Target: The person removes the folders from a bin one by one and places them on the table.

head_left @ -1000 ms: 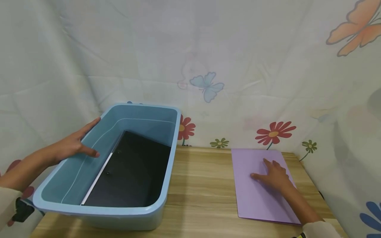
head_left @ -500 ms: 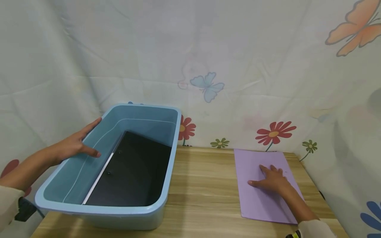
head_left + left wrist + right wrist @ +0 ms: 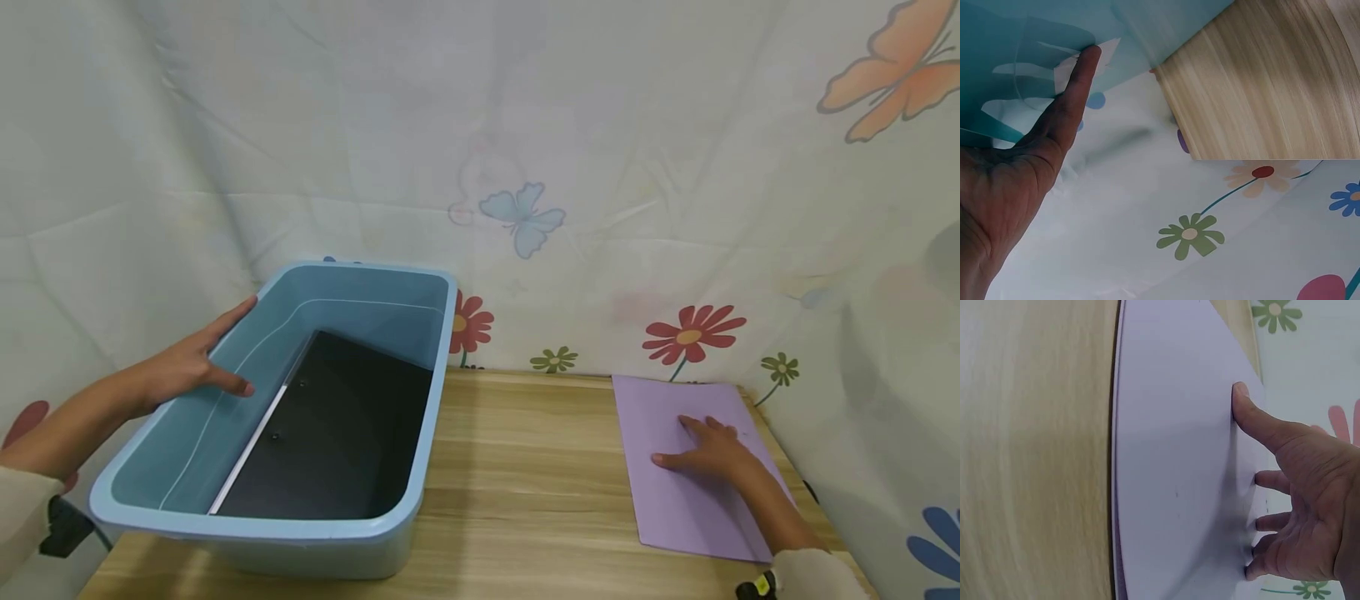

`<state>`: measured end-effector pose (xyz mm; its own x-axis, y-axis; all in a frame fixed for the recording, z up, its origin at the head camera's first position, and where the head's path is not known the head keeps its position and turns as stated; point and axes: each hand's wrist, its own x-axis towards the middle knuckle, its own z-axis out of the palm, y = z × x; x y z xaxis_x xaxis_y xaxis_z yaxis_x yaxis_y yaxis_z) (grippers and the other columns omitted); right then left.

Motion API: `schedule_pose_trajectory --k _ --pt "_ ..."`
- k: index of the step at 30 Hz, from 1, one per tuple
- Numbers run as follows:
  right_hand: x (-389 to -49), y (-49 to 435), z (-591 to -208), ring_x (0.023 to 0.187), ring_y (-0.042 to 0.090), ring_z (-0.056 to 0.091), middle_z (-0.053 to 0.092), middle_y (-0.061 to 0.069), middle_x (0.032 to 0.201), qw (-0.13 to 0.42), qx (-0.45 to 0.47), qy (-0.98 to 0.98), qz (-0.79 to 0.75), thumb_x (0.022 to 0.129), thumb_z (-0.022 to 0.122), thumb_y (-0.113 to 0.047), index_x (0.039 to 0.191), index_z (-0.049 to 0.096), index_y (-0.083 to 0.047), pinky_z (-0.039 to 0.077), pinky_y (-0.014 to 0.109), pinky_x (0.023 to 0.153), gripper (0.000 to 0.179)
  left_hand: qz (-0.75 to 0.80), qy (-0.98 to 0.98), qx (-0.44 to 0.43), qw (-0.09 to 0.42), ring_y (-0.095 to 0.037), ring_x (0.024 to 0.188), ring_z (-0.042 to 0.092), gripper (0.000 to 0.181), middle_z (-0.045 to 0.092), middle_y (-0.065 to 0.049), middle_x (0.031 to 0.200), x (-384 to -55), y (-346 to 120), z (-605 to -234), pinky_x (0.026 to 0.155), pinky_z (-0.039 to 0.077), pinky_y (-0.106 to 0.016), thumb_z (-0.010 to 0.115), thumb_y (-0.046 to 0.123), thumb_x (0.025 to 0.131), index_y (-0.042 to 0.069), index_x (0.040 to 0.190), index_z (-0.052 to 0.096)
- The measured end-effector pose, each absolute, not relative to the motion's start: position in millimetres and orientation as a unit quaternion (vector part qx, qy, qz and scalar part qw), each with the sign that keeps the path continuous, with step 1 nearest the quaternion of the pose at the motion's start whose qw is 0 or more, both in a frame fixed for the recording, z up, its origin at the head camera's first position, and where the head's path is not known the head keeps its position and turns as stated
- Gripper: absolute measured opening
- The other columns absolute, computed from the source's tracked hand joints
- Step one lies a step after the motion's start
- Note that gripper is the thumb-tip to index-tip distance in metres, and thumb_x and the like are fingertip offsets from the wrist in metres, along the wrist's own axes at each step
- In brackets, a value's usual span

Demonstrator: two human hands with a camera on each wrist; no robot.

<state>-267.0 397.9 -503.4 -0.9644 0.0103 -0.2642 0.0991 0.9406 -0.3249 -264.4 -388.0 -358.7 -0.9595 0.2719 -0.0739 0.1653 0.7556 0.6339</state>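
A blue plastic tub [image 3: 416,467] stands on the left of the table. My left hand [image 3: 176,371] holds its left wall, thumb inside and the other fingers outside; the left wrist view shows those fingers [image 3: 1079,81] along the outer side. Inside the tub lies a flat black panel [image 3: 330,433] with a white edge and two small round studs. On the right, a flat stack of purple sheets [image 3: 660,500] lies on the table; layers show at its edge in the right wrist view. My right hand [image 3: 708,454] rests spread fingertips [image 3: 1241,390] on top, palm raised.
The wood-grain table [image 3: 525,475] extends between the tub and the purple sheets. A white curtain [image 3: 375,150] printed with flowers and butterflies hangs close behind and along both sides.
The purple sheets have slid to the right under my right hand, which moved with them. My left hand and the tub have hardly moved.
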Motion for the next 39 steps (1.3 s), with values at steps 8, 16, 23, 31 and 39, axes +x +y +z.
schedule_pose_trajectory --k 8,16,23,31,39 --pt "-268.0 419.4 -508.2 0.148 0.089 0.021 0.025 0.058 0.164 0.115 -0.001 0.982 -0.153 0.09 0.083 -0.072 0.165 0.039 0.014 0.034 0.093 0.115 0.121 0.328 0.934 0.115 0.082 -0.072 0.132 0.055 0.141 0.021 -0.042 0.176 -265.1 -389.3 -360.1 0.08 0.067 -0.063 0.088 0.029 0.089 0.031 0.179 -0.021" --pt "-264.6 429.6 -504.5 0.148 0.09 0.017 0.023 0.058 0.165 0.122 -0.005 0.98 -0.159 0.091 0.081 -0.073 0.166 0.038 0.012 0.034 0.093 0.114 0.122 0.332 0.933 0.118 0.078 -0.075 0.134 0.054 0.143 0.022 -0.04 0.177 -266.9 -389.4 -361.7 0.076 0.068 -0.063 0.09 0.033 0.087 0.033 0.18 -0.019" --pt "-265.5 432.5 -504.7 0.148 0.091 0.014 0.02 0.059 0.165 0.129 -0.005 0.98 -0.15 0.092 0.08 -0.073 0.167 0.036 0.012 0.031 0.095 0.115 0.121 0.336 0.931 0.12 0.08 -0.075 0.134 0.054 0.142 0.022 -0.04 0.177 -266.8 -389.1 -361.3 0.076 0.069 -0.061 0.089 0.034 0.088 0.033 0.18 -0.019" --pt "-267.1 431.3 -502.1 0.148 0.091 0.015 0.024 0.058 0.164 0.118 -0.003 0.983 -0.142 0.089 0.083 -0.071 0.165 0.04 0.014 0.03 0.096 0.114 0.121 0.335 0.931 0.123 0.079 -0.073 0.133 0.055 0.141 0.022 -0.04 0.176 -267.1 -390.1 -362.3 0.077 0.068 -0.064 0.088 0.03 0.089 0.032 0.179 -0.021" --pt "-267.8 429.1 -497.3 0.145 0.092 0.022 0.03 0.059 0.162 0.1 -0.011 0.984 -0.144 0.086 0.089 -0.067 0.161 0.044 0.016 0.035 0.095 0.112 0.12 0.333 0.932 0.124 0.073 -0.073 0.132 0.055 0.141 0.021 -0.042 0.176 -266.1 -390.8 -364.1 0.077 0.068 -0.064 0.088 0.031 0.089 0.03 0.179 -0.02"
